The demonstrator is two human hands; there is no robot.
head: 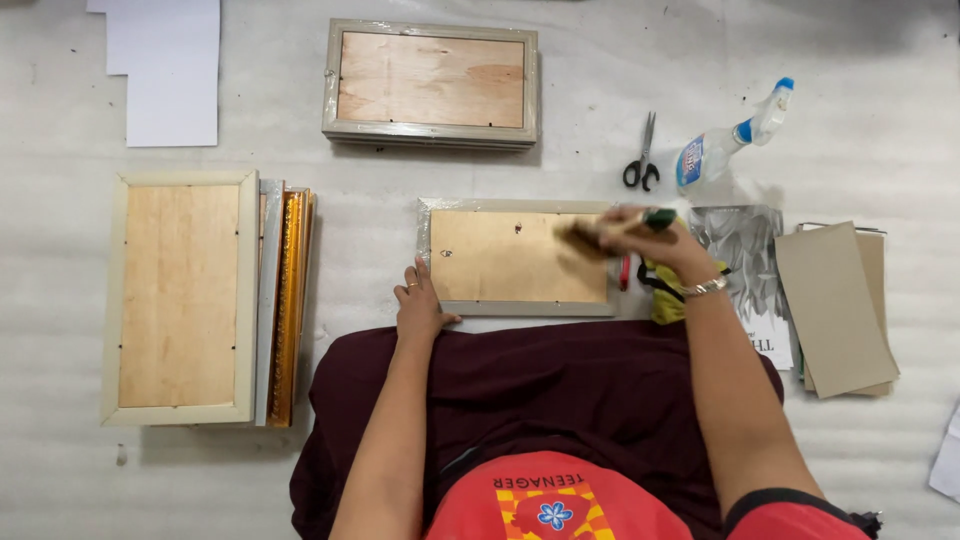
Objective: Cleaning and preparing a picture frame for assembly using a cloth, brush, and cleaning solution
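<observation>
Surface: a pale padded sheet point(600, 90) covered the floor where the person sat, a dark maroon cloth point(540, 390) over the lap.
Frame stack: at nine o'clock lay a pile of picture frames point(180, 295) backs up, long axis running away from the person, a gold-edged one showing at its right side.
Far frame: at twelve o'clock sat another wrapped frame point(431, 82), plywood back up, well apart from the hands.
Work frame: the small frame point(515, 258) lay face down just beyond the lap, its long axis left to right, between the two hands.
Card sheets: at three o'clock lay grey-brown boards point(835, 305) over some printed paper.
Paper: white sheets point(165, 65) lay at ten o'clock.
Spray bottle: a clear bottle point(725, 145) with a blue and white nozzle lay tilted at one o'clock, black-handled scissors point(642, 155) just beside it.
Left hand: the left hand point(420, 305) rested flat, fingers loosely spread, pressing the work frame's near left corner; it gripped nothing.
Right hand: the right hand point(655, 240), closed around a green-handled brush point(600, 232), hovered over the frame's right end, bristles pointing toward nine o'clock above the backing board.
Relation: the frame's length stretched toward nine o'clock from the brush, so the right hand was nearer the unswept board.
</observation>
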